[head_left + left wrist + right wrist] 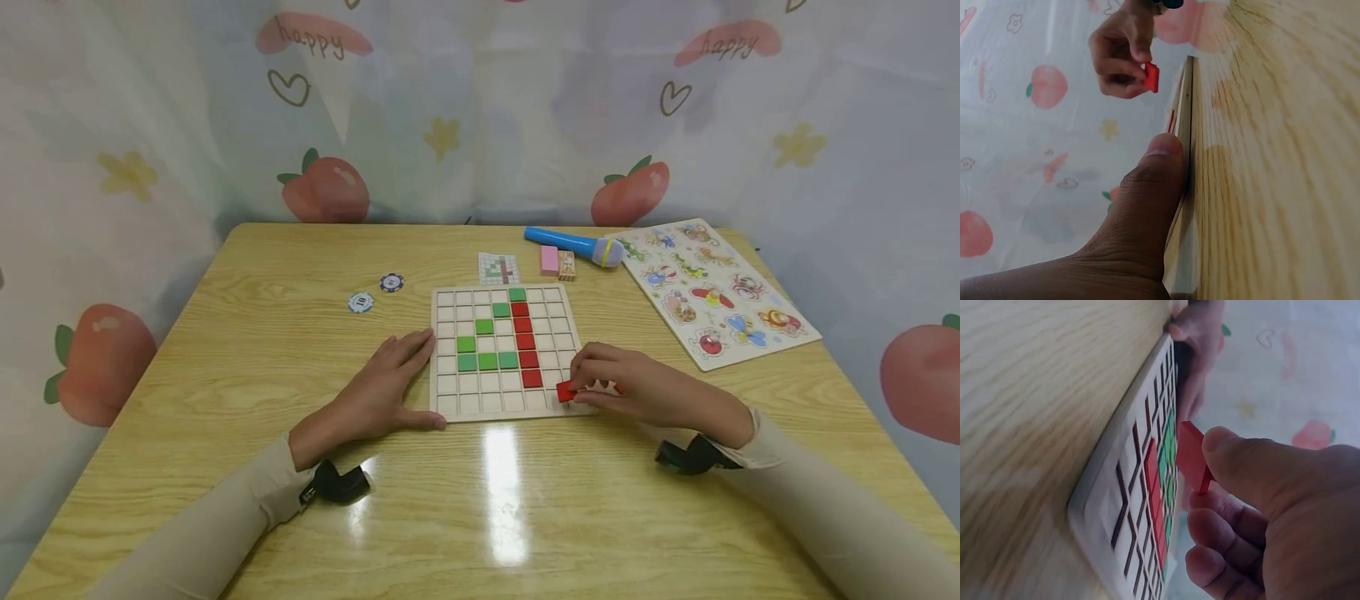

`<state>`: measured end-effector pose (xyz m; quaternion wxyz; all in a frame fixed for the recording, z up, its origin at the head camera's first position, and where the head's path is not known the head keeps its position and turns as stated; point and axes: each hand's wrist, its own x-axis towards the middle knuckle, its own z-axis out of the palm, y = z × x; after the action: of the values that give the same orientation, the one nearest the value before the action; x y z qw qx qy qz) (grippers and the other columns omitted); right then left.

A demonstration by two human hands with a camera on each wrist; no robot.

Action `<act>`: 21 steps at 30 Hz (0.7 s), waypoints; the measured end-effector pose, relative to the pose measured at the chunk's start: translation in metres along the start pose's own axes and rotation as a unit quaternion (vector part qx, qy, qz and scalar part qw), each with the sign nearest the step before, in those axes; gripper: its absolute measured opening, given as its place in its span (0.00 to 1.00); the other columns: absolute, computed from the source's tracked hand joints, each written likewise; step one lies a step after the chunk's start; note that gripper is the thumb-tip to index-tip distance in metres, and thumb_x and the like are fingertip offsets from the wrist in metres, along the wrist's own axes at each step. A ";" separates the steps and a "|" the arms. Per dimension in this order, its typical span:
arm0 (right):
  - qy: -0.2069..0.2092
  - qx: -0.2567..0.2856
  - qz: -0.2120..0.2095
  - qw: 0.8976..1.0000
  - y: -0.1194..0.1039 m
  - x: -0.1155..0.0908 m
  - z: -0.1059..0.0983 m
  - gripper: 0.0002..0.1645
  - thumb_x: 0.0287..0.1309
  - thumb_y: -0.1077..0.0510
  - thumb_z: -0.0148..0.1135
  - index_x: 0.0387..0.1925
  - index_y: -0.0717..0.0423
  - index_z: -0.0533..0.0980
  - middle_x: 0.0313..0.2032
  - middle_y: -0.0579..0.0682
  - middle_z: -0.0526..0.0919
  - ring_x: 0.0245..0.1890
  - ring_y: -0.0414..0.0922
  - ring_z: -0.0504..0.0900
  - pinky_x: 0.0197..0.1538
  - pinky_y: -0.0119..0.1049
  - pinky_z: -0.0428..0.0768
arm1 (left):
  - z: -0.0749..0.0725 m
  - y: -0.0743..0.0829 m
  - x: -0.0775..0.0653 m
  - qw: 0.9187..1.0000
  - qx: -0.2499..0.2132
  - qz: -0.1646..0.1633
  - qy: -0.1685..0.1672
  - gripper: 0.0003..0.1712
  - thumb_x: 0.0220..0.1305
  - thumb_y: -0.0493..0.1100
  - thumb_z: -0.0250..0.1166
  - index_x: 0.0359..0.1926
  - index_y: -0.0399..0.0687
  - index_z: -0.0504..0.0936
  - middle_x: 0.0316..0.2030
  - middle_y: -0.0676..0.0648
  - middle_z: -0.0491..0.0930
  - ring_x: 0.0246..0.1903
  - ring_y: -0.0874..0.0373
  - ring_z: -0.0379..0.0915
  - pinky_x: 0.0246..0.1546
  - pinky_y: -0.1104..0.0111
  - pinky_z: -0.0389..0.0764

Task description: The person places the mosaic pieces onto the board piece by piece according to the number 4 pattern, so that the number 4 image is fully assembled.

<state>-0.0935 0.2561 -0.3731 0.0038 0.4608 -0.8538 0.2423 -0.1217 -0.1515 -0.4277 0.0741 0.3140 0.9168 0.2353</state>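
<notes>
A pale wooden grid board (pixel 489 405) lies on the table. Several red square tiles (pixel 526 342) form one column in it, and several green tiles (pixel 487 361) make a slanting line and a short row beside that column. My right hand (pixel 637 385) pinches a red square tile (pixel 1191 459) between thumb and fingers, tilted above the board's near right corner. Another bit of red shows among that hand's fingers in the head view. My left hand (pixel 378 390) rests along the board's left edge, fingers extended, its thumb (pixel 1157 165) at the near left corner.
Behind the board lies a small pattern card (pixel 498 268) with a pink block (pixel 550 260), a patterned block (pixel 567 265) and a blue toy microphone (pixel 573 243). An insect picture board (pixel 716 292) is at right, two poker chips (pixel 361 302) at left.
</notes>
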 end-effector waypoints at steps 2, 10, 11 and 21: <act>-0.014 0.001 -0.011 1.000 -0.001 0.011 0.006 0.10 0.65 0.62 0.74 0.44 0.46 0.83 0.48 0.42 0.81 0.46 0.35 0.79 0.46 0.30 0.86 | 0.000 0.000 0.000 1.000 0.000 -0.001 0.000 0.74 0.53 0.71 0.79 0.86 0.42 0.49 0.87 0.45 0.46 0.86 0.45 0.43 0.89 0.47 0.41; -0.031 -0.022 -0.035 0.999 0.000 0.031 0.026 0.04 0.68 0.58 0.73 0.39 0.46 0.83 0.45 0.43 0.80 0.45 0.35 0.77 0.46 0.31 0.85 | 0.000 0.001 0.002 1.000 0.004 0.001 -0.003 0.74 0.53 0.72 0.79 0.86 0.42 0.49 0.87 0.44 0.47 0.86 0.44 0.44 0.89 0.47 0.40; -0.030 -0.025 -0.036 0.999 -0.001 0.031 0.027 0.03 0.69 0.58 0.72 0.38 0.47 0.83 0.45 0.43 0.79 0.45 0.35 0.77 0.46 0.31 0.85 | 0.000 0.001 0.002 1.000 0.006 0.001 -0.003 0.74 0.53 0.72 0.79 0.86 0.42 0.49 0.87 0.44 0.47 0.86 0.44 0.44 0.89 0.47 0.41; -0.021 -0.021 -0.029 0.999 -0.003 0.031 0.035 0.02 0.69 0.61 0.72 0.39 0.50 0.85 0.47 0.47 0.80 0.48 0.36 0.78 0.49 0.31 0.87 | -0.002 0.000 0.002 1.000 0.008 -0.005 -0.007 0.75 0.53 0.72 0.78 0.86 0.42 0.48 0.87 0.44 0.46 0.86 0.43 0.44 0.89 0.48 0.40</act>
<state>-0.1018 0.2160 -0.3955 0.0029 0.4903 -0.8449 0.2140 -0.1235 -0.1509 -0.4259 0.0787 0.3116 0.9198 0.2252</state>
